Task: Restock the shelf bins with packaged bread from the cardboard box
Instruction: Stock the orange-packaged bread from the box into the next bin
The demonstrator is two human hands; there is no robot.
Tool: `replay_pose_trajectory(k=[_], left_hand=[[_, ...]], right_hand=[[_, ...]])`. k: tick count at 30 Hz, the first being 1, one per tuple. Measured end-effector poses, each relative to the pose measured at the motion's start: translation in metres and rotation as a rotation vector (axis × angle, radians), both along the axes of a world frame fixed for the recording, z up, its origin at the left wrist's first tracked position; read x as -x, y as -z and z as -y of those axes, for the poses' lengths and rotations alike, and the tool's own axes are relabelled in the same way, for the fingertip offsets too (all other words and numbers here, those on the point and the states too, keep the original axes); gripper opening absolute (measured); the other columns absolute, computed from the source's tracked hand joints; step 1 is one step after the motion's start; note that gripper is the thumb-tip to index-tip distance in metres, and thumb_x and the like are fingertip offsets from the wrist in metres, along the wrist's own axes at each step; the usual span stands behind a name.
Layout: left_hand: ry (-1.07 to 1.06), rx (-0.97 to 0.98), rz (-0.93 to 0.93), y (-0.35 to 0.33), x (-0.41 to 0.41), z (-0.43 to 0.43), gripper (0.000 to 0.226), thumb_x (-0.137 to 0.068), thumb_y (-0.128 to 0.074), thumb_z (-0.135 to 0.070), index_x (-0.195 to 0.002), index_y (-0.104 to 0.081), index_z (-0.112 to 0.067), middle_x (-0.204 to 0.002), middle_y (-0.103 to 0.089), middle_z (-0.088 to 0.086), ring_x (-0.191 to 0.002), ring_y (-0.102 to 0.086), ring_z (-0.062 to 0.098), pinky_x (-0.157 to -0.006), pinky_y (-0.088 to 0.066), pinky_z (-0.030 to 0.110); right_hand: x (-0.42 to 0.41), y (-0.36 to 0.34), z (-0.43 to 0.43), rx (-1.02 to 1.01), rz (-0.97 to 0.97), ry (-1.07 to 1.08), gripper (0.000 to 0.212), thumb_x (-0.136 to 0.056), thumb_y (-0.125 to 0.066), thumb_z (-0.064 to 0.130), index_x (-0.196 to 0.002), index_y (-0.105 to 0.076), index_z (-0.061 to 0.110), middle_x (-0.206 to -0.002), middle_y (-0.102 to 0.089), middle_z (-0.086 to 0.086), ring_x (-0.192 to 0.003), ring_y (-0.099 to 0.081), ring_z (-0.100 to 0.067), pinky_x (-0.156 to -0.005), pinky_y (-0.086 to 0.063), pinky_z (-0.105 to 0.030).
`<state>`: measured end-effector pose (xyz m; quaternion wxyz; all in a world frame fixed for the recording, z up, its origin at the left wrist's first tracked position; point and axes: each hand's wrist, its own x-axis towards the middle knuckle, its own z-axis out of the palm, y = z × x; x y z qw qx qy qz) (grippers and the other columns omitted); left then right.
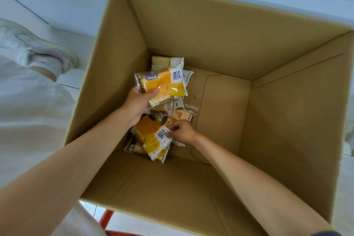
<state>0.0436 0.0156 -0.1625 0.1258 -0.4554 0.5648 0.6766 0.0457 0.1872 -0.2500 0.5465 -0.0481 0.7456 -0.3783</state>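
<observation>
Pale clothes, light trainer, arms uncovered.
Wearing loose off-white trousers, a white sock and a whitish-grey trainer edged in pale yellow along the sole. Showing a bare left hand and right hand, forearms uncovered, with a sliver of dark blue-grey sleeve at the top of the right arm.

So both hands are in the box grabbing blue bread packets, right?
Not blue. The head view shows the left hand and right hand in the cardboard box grabbing yellow-and-white bread packets.
</observation>
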Motion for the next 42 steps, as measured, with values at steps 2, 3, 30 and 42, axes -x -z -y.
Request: replay_pose_trajectory(k=[2,3,30,42], left_hand=[[0.025,0.006,-0.013,-0.001,0.0,0.0,0.028,-0.093,-0.065,-0.014,-0.12,-0.06,-0.02,-0.117,-0.07,0.006,-0.103,-0.067,0.022,-0.093,-0.053,0.046],[0.038,0.016,-0.018,-0.002,0.0,0.0,0.031,-0.093,-0.065,-0.014,-0.122,-0.059,-0.02,-0.117,-0.07,0.005,-0.104,-0.067,0.021,-0.093,-0.053,0.044],[0.417,0.028,-0.503,-0.227,0.068,-0.097,0.037,-0.085,-0.066,-0.051,-0.111,-0.061,-0.024,-0.099,-0.076,0.002,-0.095,-0.072,0.02,-0.091,-0.055,0.041],[0.643,0.964,-1.093,-0.317,0.194,-0.157,0.055,-0.099,-0.039,-0.056,-0.126,-0.052,-0.01,-0.113,-0.061,0.003,-0.099,-0.059,0.019,-0.087,-0.049,0.032]], right_hand=[[0.009,-0.014,-0.01,0.035,-0.015,0.062,0.015,-0.088,-0.069,0.006,-0.103,-0.066,0.004,-0.123,-0.062,-0.011,-0.111,-0.058,-0.023,-0.097,-0.048,-0.035],[0.015,-0.023,-0.016,0.054,-0.047,0.078,0.01,-0.089,-0.067,0.005,-0.098,-0.064,0.009,-0.126,-0.06,-0.009,-0.115,-0.057,-0.023,-0.099,-0.048,-0.038],[0.106,-0.319,-0.099,0.349,-0.431,0.527,0.039,-0.078,-0.081,0.03,-0.113,-0.066,0.022,-0.103,-0.074,0.004,-0.096,-0.07,-0.012,-0.087,-0.055,-0.028],[0.198,-0.409,-0.196,0.557,-0.724,0.917,0.064,-0.06,-0.091,0.024,-0.117,-0.063,0.013,-0.101,-0.074,-0.004,-0.093,-0.072,-0.022,-0.078,-0.059,-0.037]])
